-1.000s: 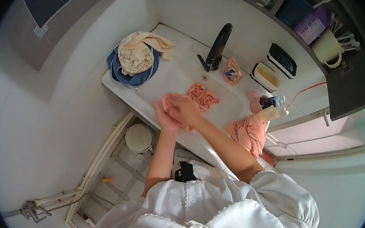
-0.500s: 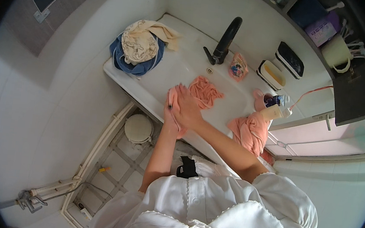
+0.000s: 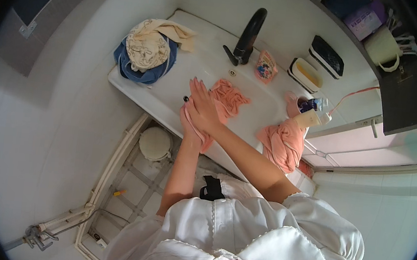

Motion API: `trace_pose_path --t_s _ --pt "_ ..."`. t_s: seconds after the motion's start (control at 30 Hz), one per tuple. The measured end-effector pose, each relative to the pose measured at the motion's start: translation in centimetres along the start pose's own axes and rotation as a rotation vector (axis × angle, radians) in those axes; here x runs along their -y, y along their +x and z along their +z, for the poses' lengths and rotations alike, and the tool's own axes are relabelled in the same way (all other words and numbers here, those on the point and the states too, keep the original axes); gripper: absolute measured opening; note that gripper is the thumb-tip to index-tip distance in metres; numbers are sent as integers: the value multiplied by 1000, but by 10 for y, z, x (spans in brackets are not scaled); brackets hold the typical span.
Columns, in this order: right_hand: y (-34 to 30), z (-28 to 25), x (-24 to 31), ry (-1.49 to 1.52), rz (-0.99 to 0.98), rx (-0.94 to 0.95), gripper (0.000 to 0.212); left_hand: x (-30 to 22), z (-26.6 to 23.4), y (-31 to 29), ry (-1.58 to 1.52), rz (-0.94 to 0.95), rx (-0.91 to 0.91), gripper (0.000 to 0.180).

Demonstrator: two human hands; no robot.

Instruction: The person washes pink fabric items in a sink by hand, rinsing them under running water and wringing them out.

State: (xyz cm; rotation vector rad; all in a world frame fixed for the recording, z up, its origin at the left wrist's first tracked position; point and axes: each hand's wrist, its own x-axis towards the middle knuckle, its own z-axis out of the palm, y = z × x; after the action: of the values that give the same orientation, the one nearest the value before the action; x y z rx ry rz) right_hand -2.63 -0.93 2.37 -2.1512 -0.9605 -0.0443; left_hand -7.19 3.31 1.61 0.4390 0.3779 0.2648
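Over the front of the white sink [image 3: 185,84], a damp-looking pink cloth [image 3: 207,144] is caught between my two hands, its lower end hanging below them. My left hand [image 3: 187,121] is underneath, closed on the cloth and mostly covered. Across it lies my right hand [image 3: 205,108], flat, with fingers stretched out toward the far left. Crumpled pink cloth [image 3: 229,99] rests in the basin just beyond; I cannot tell whether it joins the held part.
A blue bundle [image 3: 145,75] topped with cream patterned cloth [image 3: 148,47] sits at the sink's left end. Behind stand a black faucet [image 3: 248,38], a printed pouch [image 3: 266,67] and a soap dish [image 3: 305,75]. Another pink cloth [image 3: 285,145] drapes the right edge beside a pink cup [image 3: 292,104].
My right hand has slid over the left, its fingers now straighter and reaching farther up. The whole view has shifted slightly; the things on the sink stay put.
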Motion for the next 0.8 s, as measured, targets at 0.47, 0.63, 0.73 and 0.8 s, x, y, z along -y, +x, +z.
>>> trace_pose_path --t_s 0.47,0.63,0.73,0.8 --pt "16 -3 -28 -165 12 149 61 24 -10 3 -132 42 170 60" --pt "-4 0 -5 -169 -14 130 55 0 -20 3 -378 17 329 69" --pt "-30 11 23 -262 -329 180 54 3 -22 4 -352 22 255 70" --pt "-7 9 3 -87 -186 236 58 16 -14 7 -269 -6 168 71"
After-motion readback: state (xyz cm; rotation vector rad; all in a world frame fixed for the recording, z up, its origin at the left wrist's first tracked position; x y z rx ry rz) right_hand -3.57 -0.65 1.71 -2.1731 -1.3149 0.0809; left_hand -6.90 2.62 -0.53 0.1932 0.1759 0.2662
